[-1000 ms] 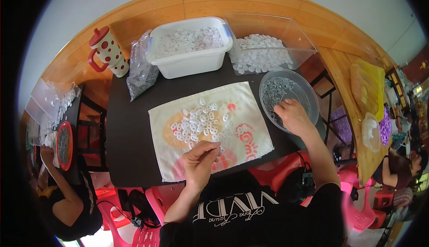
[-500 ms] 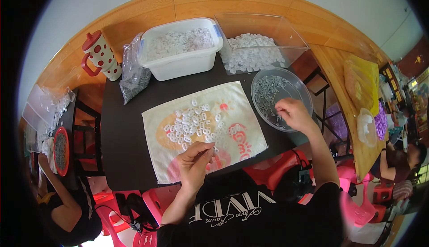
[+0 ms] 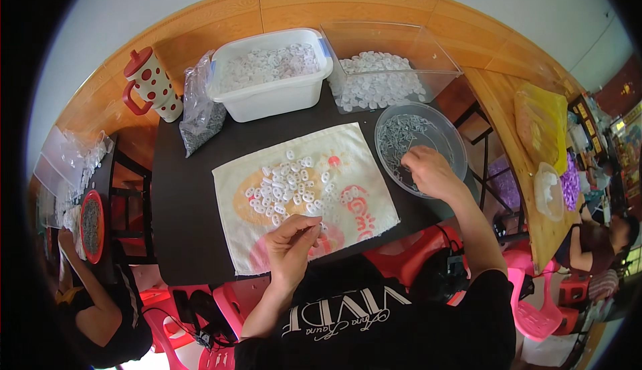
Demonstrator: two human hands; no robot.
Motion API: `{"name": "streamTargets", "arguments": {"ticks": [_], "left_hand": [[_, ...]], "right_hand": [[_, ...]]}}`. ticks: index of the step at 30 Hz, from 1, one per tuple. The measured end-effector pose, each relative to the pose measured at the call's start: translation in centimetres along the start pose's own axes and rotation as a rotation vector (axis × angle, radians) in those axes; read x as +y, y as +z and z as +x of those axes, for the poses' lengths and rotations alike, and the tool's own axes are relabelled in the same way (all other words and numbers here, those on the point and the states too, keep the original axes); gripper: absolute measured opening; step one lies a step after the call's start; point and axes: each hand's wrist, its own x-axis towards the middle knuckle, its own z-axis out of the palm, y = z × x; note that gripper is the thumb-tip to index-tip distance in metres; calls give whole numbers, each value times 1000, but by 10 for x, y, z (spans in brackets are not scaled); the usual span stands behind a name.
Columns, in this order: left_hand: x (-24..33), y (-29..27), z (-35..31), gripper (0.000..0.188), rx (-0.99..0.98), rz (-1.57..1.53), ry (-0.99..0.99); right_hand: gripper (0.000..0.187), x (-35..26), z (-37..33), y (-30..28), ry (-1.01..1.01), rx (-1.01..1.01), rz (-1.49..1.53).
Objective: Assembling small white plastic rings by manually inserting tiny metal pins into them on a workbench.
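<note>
My left hand [image 3: 289,248] is closed in a pinch over the near edge of a pale cloth [image 3: 361,149] with printed pink and orange patterns. What it pinches is too small or hidden to make out. Beyond its fingertips, many small white plastic pieces with holes [image 3: 284,188] lie in a loose heap on the cloth. My right hand [image 3: 431,170] reaches into a round clear plastic tub [image 3: 455,142], fingertips drawn together among thin grey metal-looking pieces [image 3: 403,132]. Whether a piece is between those fingers cannot be seen.
Behind the cloth stand a white basin [image 3: 274,99] of pale pieces and a clear box [image 3: 435,62] holding translucent pieces. A bag of grey bits [image 3: 200,119] and a spotted tumbler [image 3: 152,85] stand at the back left. One person [image 3: 100,316] sits left, another [image 3: 595,243] far right.
My right hand has shifted slightly left and deeper into the grey pieces in the tub. My left hand stays almost where it was, still pinched.
</note>
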Motion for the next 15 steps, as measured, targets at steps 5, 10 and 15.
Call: {"name": "streamTargets", "arguments": {"ticks": [5, 10, 15], "left_hand": [[-1, -4, -1, 19, 13, -17, -22], [0, -1, -1, 19, 2, -17, -14], [0, -2, -2, 19, 7, -18, -24]], "right_hand": [[18, 9, -9, -7, 98, 116, 309], [12, 17, -16, -7, 138, 116, 414], [11, 13, -16, -4, 181, 141, 459]]}}
